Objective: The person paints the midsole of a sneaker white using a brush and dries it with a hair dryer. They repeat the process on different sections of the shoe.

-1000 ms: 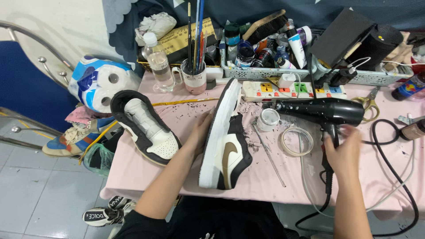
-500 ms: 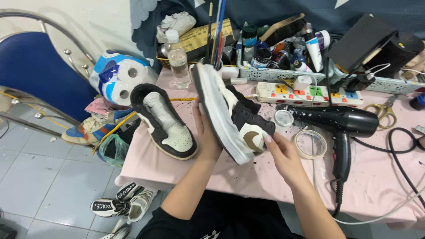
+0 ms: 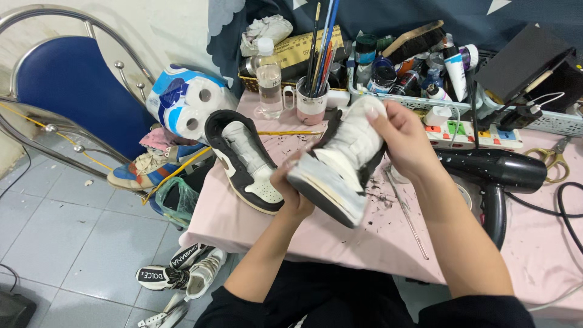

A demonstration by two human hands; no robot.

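Counter (image 3: 255, 228) under a pink cloth, flecked with dark scraps, carried everything. Chair (image 3: 67, 91), blue with a metal frame, stood at its left. Dryer (image 3: 495, 173), black, lay on the cloth at the right. Sneaker (image 3: 340, 164), white with black trim, was held above the counter's middle, sole edge toward the camera; a second shoe (image 3: 243, 161) lay just to its left. Left hand (image 3: 291, 191) cupped the sneaker's lower end, fingers curled under it. Right hand (image 3: 401, 140) gripped the upper end, fingers closed over it. Mug (image 3: 311, 103) with brushes stood behind.
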